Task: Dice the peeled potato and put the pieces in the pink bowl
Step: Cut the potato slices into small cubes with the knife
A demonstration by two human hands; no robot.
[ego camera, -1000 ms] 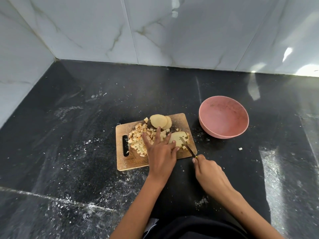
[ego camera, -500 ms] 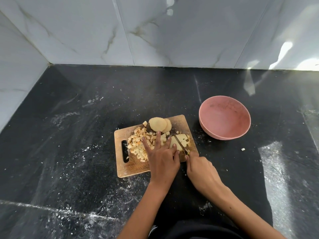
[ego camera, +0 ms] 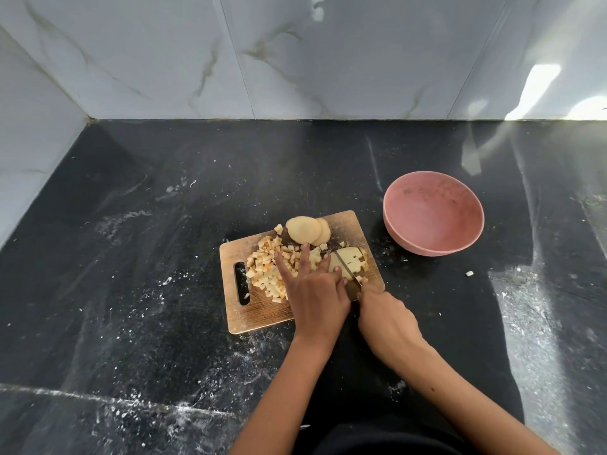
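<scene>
A small wooden cutting board (ego camera: 259, 310) lies on the black counter. A heap of diced potato (ego camera: 266, 267) covers its left half, and two round potato slices (ego camera: 305, 229) lie at its far edge. My left hand (ego camera: 312, 290) presses down with spread straight fingers on a cut potato slice (ego camera: 353, 259) at the board's right side. My right hand (ego camera: 386, 323) grips a knife (ego camera: 345, 266) whose blade lies across that slice. The pink bowl (ego camera: 433, 218) stands to the right of the board with nothing in it.
One stray potato cube (ego camera: 469, 273) lies on the counter right of the board. Marble-tiled walls close off the back and left. White dust is scattered over the dark counter (ego camera: 147, 290).
My right hand slid the knife forward and leftward into the slice beside my left fingers. The left hand kept pressing the slice. The camera view shifted slightly.
</scene>
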